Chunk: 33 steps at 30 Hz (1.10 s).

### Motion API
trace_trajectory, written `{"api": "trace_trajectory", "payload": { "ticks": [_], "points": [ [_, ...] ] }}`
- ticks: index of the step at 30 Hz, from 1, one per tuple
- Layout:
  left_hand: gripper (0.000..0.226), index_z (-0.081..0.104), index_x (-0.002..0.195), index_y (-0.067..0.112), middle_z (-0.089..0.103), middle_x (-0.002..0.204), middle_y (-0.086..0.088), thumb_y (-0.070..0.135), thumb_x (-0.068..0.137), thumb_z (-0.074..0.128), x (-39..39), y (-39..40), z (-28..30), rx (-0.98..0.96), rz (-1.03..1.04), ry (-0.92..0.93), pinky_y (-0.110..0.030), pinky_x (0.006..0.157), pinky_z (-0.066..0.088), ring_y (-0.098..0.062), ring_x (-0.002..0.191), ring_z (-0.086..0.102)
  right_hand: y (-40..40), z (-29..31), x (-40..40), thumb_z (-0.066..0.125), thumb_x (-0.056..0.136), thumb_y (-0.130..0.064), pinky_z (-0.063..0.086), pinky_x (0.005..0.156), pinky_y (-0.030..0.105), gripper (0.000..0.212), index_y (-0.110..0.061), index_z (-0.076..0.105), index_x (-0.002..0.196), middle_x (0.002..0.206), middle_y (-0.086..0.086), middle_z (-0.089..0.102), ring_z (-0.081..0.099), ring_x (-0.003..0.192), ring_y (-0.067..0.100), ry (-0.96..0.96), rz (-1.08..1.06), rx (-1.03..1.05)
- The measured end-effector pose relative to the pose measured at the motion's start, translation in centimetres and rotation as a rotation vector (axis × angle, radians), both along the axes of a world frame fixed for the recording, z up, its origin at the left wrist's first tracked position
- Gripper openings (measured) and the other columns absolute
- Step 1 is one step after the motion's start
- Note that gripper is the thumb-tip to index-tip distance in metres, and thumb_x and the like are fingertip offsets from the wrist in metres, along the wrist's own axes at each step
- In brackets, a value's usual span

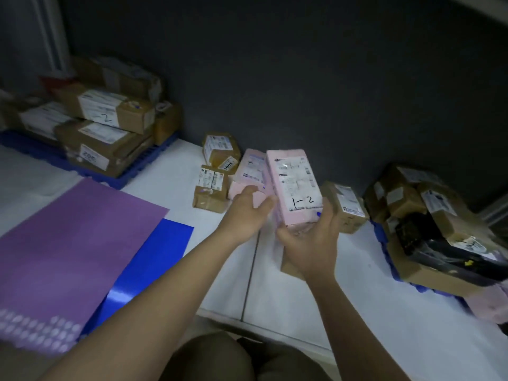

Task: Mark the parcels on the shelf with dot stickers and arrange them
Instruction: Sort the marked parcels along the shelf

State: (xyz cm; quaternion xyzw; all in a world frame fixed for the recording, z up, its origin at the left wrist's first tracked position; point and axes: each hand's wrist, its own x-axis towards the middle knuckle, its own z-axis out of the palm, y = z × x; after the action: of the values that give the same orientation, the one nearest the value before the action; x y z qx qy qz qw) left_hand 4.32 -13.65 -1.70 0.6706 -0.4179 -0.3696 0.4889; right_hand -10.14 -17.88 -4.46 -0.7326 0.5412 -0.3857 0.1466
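Progress: midway, I judge | my right hand [308, 237] grips the pink parcel [295, 185] (marked "1-2", blue dot on it) above the white shelf [288, 298] | left hand [247, 213] holds a second pink parcel [248, 171] | brown boxes [211, 185] beside await arranging.

Pinks, browns and blues on a white shelf

The held parcel [295, 188] is pale pink with a white label inked "1-2" in black and a blue dot near its lower edge. Brown cardboard boxes [211, 188] carry white labels. The sticker sheet [68, 243] is purple with pale dots; a glossy blue sheet [154, 259] lies beside it. The pallet [90, 171] is blue.
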Motion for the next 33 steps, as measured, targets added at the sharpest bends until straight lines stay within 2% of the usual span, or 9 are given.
{"api": "trace_trajectory", "payload": {
  "ticks": [4,6,8,11,15,19,25,29,33],
  "points": [
    [0.056,0.029,0.140,0.027,0.049,0.133,0.010,0.050,0.093,0.048,3.8,3.8,1.6,-0.078,0.042,0.241,-0.023,0.084,0.044,-0.010,0.118,0.051,3.3,1.5,5.1,0.076,0.063,-0.048,0.044,0.095,0.030,0.099,-0.028,0.022,0.144,0.134,-0.006,0.038,0.035,0.118,0.004,-0.015,0.233,-0.091],
    [0.058,0.023,0.140,0.033,0.055,0.131,0.011,0.052,0.092,0.048,6.0,5.6,1.9,-0.097,0.093,0.332,-0.030,0.089,0.048,-0.009,0.111,0.057,4.6,2.1,8.1,0.079,0.065,-0.047,0.040,0.090,0.019,0.099,-0.028,0.023,0.144,0.135,-0.006,0.038,0.036,0.120,0.004,-0.029,0.307,-0.098],
    [0.064,0.015,0.141,0.042,0.057,0.130,0.012,0.056,0.089,0.050,8.4,7.5,2.0,-0.108,0.142,0.363,-0.042,0.095,0.048,-0.011,0.109,0.060,5.7,2.7,11.2,0.081,0.064,-0.042,0.041,0.089,0.019,0.099,-0.028,0.026,0.144,0.133,-0.007,0.040,0.036,0.121,0.003,-0.112,0.392,-0.049],
    [0.068,0.009,0.142,0.048,0.052,0.129,0.021,0.047,0.090,0.054,12.0,10.4,2.4,-0.163,0.203,0.377,-0.028,0.071,0.057,-0.004,0.103,0.060,7.3,3.3,16.1,0.079,0.062,-0.039,0.048,0.092,0.030,0.098,-0.031,0.025,0.143,0.128,-0.013,0.038,0.038,0.120,0.004,-0.183,0.528,0.013],
    [0.068,0.015,0.143,0.047,0.056,0.120,0.022,0.031,0.093,0.058,17.3,12.9,2.6,-0.242,0.367,0.370,-0.021,0.052,0.053,0.000,0.091,0.063,9.1,3.6,23.0,0.080,0.065,-0.040,0.042,0.085,0.013,0.103,-0.034,0.016,0.146,0.123,-0.019,0.024,0.032,0.117,-0.001,-0.186,0.674,0.088],
    [0.067,0.017,0.142,0.036,0.053,0.125,0.012,0.035,0.091,0.060,22.6,14.0,2.0,-0.250,0.595,0.378,-0.024,0.052,0.054,-0.007,0.091,0.062,9.6,3.4,29.1,0.083,0.068,-0.033,0.035,0.075,-0.004,0.105,-0.030,0.014,0.147,0.133,-0.012,0.027,0.035,0.122,0.001,-0.257,0.785,0.223],
    [0.053,0.024,0.126,0.025,0.054,0.123,-0.003,0.039,0.089,0.060,29.9,13.8,-0.1,-0.161,0.768,0.334,-0.023,0.055,0.044,-0.009,0.082,0.060,7.6,1.3,34.4,0.073,0.078,-0.025,0.039,0.103,0.023,0.090,-0.030,0.018,0.149,0.144,-0.007,0.030,0.037,0.132,0.007,-0.148,0.940,0.226],
    [0.054,0.031,0.132,0.024,0.055,0.125,-0.006,0.042,0.089,0.057,34.6,12.7,-1.3,-0.156,0.866,0.319,-0.023,0.052,0.045,-0.014,0.078,0.064,3.7,1.3,37.1,0.063,0.083,-0.013,0.026,0.108,0.029,0.068,-0.015,0.033,0.145,0.147,0.008,0.029,0.027,0.136,0.025,-0.017,0.711,-0.016],
    [0.045,0.051,0.124,0.023,0.064,0.115,-0.006,0.050,0.088,0.051,38.7,11.2,-2.1,-0.145,0.875,0.306,-0.026,0.061,0.049,-0.018,0.082,0.067,-1.3,0.6,39.8,0.067,0.081,-0.023,0.018,0.115,0.044,0.074,-0.013,0.031,0.145,0.153,0.017,0.018,0.012,0.140,0.036,0.089,0.530,-0.047]
  ]
}}
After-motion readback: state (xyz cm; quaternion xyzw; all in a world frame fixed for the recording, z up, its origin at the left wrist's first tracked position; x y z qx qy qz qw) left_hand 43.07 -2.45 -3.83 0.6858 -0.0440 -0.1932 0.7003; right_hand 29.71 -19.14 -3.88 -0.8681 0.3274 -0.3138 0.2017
